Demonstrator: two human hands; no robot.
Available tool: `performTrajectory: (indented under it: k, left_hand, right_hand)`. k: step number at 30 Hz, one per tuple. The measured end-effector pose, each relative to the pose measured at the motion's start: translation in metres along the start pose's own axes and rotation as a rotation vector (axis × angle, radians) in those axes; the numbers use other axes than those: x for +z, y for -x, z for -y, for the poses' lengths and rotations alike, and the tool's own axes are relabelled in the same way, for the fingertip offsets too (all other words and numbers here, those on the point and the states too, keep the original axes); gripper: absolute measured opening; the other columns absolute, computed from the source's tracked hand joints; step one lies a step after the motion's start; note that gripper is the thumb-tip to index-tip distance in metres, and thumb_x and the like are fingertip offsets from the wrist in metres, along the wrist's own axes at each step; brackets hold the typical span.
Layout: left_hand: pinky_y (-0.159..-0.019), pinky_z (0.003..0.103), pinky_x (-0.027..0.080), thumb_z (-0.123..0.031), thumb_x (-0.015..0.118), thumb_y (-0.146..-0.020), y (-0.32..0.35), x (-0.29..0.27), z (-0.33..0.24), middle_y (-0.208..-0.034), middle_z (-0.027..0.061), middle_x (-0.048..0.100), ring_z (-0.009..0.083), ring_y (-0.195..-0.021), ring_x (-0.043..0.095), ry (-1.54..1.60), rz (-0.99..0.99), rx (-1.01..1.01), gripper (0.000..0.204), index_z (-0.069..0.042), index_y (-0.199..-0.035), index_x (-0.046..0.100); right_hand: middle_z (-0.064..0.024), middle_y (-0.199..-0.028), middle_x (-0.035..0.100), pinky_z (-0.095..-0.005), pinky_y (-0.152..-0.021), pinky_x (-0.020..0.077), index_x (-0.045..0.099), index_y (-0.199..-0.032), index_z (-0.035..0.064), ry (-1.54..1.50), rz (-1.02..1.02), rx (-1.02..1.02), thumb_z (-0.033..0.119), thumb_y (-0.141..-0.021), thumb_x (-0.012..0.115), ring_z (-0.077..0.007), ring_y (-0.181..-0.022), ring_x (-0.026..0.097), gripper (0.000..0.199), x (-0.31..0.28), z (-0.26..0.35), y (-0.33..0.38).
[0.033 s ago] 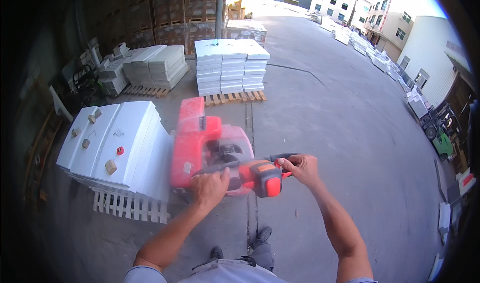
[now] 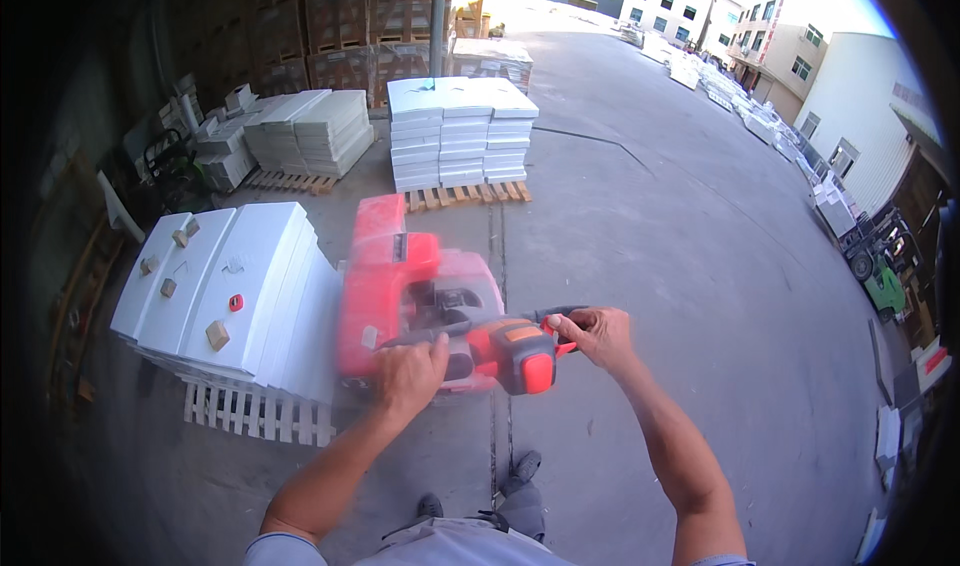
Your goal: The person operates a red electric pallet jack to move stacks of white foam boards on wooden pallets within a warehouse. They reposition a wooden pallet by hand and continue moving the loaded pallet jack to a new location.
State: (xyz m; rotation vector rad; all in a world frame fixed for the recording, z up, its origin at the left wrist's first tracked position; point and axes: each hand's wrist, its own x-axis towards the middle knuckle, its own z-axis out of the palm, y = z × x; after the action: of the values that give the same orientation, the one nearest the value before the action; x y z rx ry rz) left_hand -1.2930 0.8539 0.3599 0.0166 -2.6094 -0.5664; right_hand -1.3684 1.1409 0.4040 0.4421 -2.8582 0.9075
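Observation:
A red pallet truck (image 2: pixel 368 311), smeared by haze or blur, stands in front of me just left of the middle. Its control handle (image 2: pixel 521 342), dark grey with red and orange parts, points back toward my body. On the handle's left grip lies my left hand (image 2: pixel 411 374), closed round it, with the fingertips partly hidden. My right hand (image 2: pixel 598 334) is closed on the right grip, its thumb by a small red lever. Left of the truck, very near its side, is a stack of white slabs (image 2: pixel 212 296) on a pale wooden pallet (image 2: pixel 258 418).
Wood blocks (image 2: pixel 217 335) and a small red object (image 2: pixel 236 303) lie on the near stack. Ahead stands another white stack (image 2: pixel 461 131) on a pallet, with a third stack (image 2: pixel 318 131) to its left. Crates (image 2: pixel 408 16) rise behind. A green forklift (image 2: pixel 882 284) stands far right.
The whole picture has shifted very slightly. Both hands keep their hold on the control handle.

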Motion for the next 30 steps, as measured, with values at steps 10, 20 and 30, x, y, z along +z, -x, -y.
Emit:
performTrajectory:
  k: [10,20,30]
  left_hand:
    - [-0.059,0.053,0.046,-0.028,0.049,-0.098,-0.045,0.027,-0.005,-0.062,0.0229,0.06,0.0437,-0.059,0.061,-0.152,0.022,-0.129,0.042,-0.004,-0.071,0.071]
    - [-0.057,0.054,0.045,-0.024,0.049,-0.097,-0.061,0.099,-0.035,-0.058,0.0218,0.059,0.0421,-0.055,0.06,-0.207,-0.034,-0.195,0.043,-0.003,-0.064,0.067]
    - [-0.051,0.052,0.046,-0.028,0.054,-0.095,-0.147,0.183,-0.047,-0.055,0.0185,0.06,0.0391,-0.051,0.061,-0.261,-0.093,-0.232,0.04,-0.006,-0.064,0.068]
  right_hand:
    - [-0.0083,-0.047,0.055,-0.038,-0.046,0.0447,0.071,-0.059,0.0132,0.14,0.181,-0.337,0.066,-0.094,0.047,-0.0282,-0.047,0.059,0.068,-0.006,-0.043,-0.083]
    - [-0.0043,-0.059,0.064,-0.0369,-0.053,0.0473,0.076,-0.07,0.0132,0.055,0.309,-0.446,0.054,-0.093,0.059,-0.0267,-0.055,0.061,0.049,0.007,-0.126,-0.139]
    - [-0.006,-0.061,0.067,-0.0355,-0.059,0.0525,0.077,-0.073,0.0091,-0.054,0.278,-0.552,0.056,-0.083,0.068,-0.0254,-0.059,0.065,0.049,0.025,-0.198,-0.268]
